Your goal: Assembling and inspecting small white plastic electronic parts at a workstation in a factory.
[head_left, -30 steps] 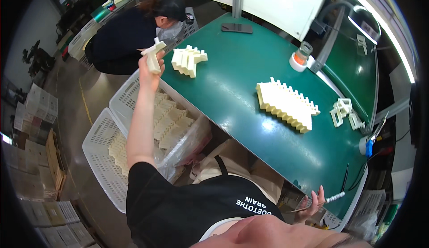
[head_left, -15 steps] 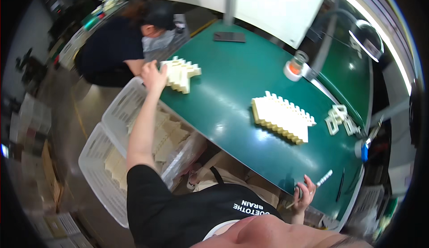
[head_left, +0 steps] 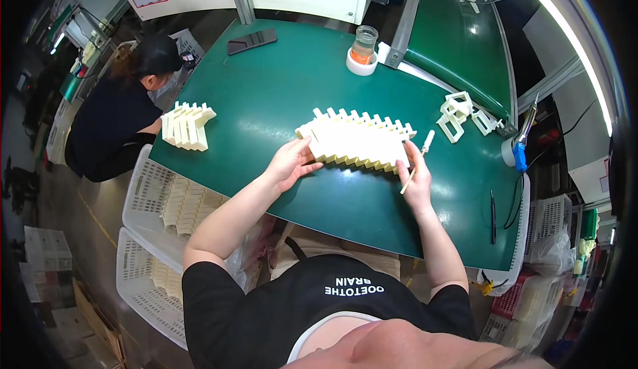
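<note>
A long row of cream-white plastic parts (head_left: 359, 142), stacked side by side with zigzag edges, lies on the green table in front of me. My left hand (head_left: 290, 164) grips the row's left end, thumb on top and fingers at its near side. At the right end, my right hand (head_left: 419, 180) touches the row with its fingertips. A thin stick with a white, lumpy tip (head_left: 428, 141) is held in that same right hand, slanting across the fingers. A shorter group of similar parts (head_left: 186, 127) stands at the table's left edge, apart from both hands.
White frame-shaped pieces (head_left: 456, 115) lie right of the row. Behind are a glass jar (head_left: 363, 45) on a white roll and a phone (head_left: 252, 41). A black pen-like tool (head_left: 493, 217) lies at right. Crates (head_left: 141, 189) stand left, near a crouching person (head_left: 113, 113).
My left hand has left the shorter group and come to the long row's left end. My right hand, still with the stick, has moved up to the right end. The view has turned.
</note>
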`<state>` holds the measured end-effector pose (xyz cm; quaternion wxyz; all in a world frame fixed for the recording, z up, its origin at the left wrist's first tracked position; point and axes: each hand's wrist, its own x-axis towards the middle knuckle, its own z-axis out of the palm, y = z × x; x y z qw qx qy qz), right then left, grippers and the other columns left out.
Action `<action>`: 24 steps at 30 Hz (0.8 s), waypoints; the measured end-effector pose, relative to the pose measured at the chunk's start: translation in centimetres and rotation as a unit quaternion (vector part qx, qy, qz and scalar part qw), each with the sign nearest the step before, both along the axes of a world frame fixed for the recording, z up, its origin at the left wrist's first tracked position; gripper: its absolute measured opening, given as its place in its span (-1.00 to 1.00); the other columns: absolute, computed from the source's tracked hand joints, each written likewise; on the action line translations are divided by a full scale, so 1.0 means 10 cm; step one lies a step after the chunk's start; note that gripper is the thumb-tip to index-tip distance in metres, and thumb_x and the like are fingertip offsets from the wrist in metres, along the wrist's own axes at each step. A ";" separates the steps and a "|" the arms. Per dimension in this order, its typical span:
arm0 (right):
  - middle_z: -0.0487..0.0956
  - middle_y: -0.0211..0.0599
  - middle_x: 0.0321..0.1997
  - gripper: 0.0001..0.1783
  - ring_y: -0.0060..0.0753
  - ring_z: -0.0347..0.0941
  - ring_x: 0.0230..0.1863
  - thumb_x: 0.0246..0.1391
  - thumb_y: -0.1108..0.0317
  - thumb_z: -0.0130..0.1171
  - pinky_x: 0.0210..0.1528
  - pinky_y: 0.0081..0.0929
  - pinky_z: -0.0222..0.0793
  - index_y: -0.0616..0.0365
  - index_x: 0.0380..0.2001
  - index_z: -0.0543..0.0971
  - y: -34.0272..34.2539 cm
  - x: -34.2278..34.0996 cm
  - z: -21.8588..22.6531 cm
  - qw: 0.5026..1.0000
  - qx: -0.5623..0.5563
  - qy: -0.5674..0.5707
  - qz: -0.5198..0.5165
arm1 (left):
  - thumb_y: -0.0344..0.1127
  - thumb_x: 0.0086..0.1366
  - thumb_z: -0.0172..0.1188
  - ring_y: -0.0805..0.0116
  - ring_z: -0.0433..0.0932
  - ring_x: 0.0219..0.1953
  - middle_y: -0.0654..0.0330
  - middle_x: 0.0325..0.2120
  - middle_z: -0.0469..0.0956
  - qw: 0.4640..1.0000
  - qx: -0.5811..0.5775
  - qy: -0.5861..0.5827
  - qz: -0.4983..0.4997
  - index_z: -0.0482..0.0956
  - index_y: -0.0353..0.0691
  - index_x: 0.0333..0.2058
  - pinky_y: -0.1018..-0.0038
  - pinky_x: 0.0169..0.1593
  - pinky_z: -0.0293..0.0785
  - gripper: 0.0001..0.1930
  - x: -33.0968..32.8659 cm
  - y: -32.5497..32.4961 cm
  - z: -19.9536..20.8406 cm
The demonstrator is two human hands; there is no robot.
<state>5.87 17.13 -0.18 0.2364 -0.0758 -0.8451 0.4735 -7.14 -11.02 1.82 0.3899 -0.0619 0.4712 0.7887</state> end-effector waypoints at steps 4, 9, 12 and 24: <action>0.53 -0.11 0.07 -0.44 -0.32 0.46 0.09 0.17 0.36 0.20 0.11 -0.45 0.35 0.22 0.22 0.35 0.01 -0.02 0.17 0.998 0.054 -0.029 -0.002 | -0.20 0.48 -0.18 0.17 0.41 0.17 0.02 0.15 0.38 0.993 0.109 -0.041 -0.025 0.20 -0.24 0.22 0.12 0.18 0.46 -0.58 0.20 0.17 -0.01; 0.56 -0.16 0.03 -0.50 -0.39 0.48 0.03 0.17 0.36 0.20 0.07 -0.48 0.36 0.21 0.17 0.42 0.42 0.07 0.17 0.999 0.031 -0.023 0.010 | -0.32 0.43 -0.23 0.12 0.23 0.29 0.03 0.25 0.24 0.935 0.314 -0.153 -0.060 0.06 -0.25 0.30 -0.02 0.38 0.10 -0.51 0.61 0.39 -0.09; 0.56 -0.09 0.04 -0.51 -0.27 0.51 0.05 0.13 0.36 0.22 0.10 -0.41 0.38 0.20 0.14 0.44 0.46 0.14 0.18 0.999 0.014 -0.027 0.008 | -0.29 0.45 -0.22 0.15 0.23 0.30 0.06 0.26 0.23 0.926 0.338 -0.158 -0.060 0.05 -0.23 0.31 -0.03 0.39 0.06 -0.51 0.72 0.44 -0.13; 0.53 -0.18 0.06 -0.47 -0.39 0.45 0.07 0.17 0.36 0.20 0.11 -0.47 0.34 0.24 0.19 0.38 0.38 0.33 0.17 0.998 0.042 -0.048 -0.006 | -0.14 0.48 -0.07 0.39 0.49 0.05 0.14 0.02 0.49 0.998 0.049 0.029 -0.006 0.38 -0.30 0.10 0.33 0.06 0.55 -0.61 0.76 0.44 -0.10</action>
